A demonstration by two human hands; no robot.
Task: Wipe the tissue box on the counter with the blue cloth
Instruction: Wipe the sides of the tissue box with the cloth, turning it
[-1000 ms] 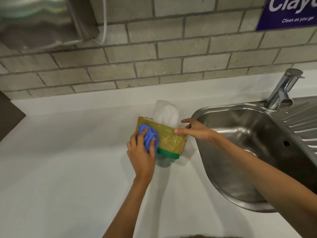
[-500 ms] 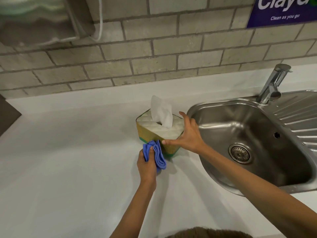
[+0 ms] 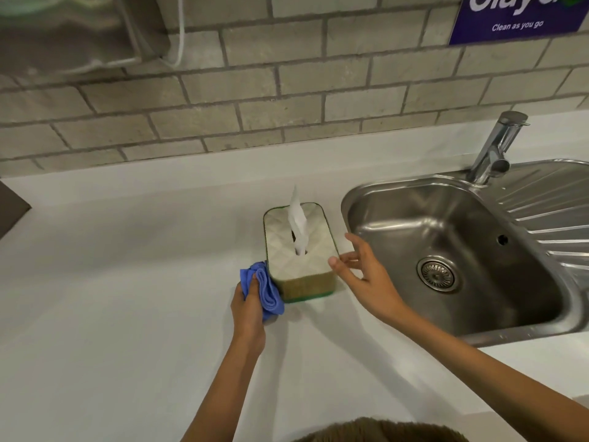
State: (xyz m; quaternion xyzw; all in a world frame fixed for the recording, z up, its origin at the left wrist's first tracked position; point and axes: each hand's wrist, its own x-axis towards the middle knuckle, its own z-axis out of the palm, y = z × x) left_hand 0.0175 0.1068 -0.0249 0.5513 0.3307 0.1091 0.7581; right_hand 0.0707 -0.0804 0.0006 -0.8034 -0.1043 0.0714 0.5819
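Observation:
The tissue box (image 3: 299, 253) stands upright on the white counter (image 3: 127, 298), its white quilted top up, a white tissue sticking out, gold sides and a green base. My left hand (image 3: 248, 311) grips the bunched blue cloth (image 3: 263, 287) against the box's near left corner. My right hand (image 3: 363, 275) hovers at the box's right near corner with fingers spread; its thumb tip is at the box's top edge, and whether it touches I cannot tell.
A steel sink (image 3: 446, 250) with a drain lies right of the box, with a tap (image 3: 497, 148) behind it and a ribbed drainer (image 3: 554, 212) at far right. A brick wall rises behind, with a metal dispenser (image 3: 63, 30) at top left and a blue sign (image 3: 522, 17).
The box went from tipped on its side to standing flat on the counter. My left hand with the cloth moved from its side down to the near left corner. My right hand let go.

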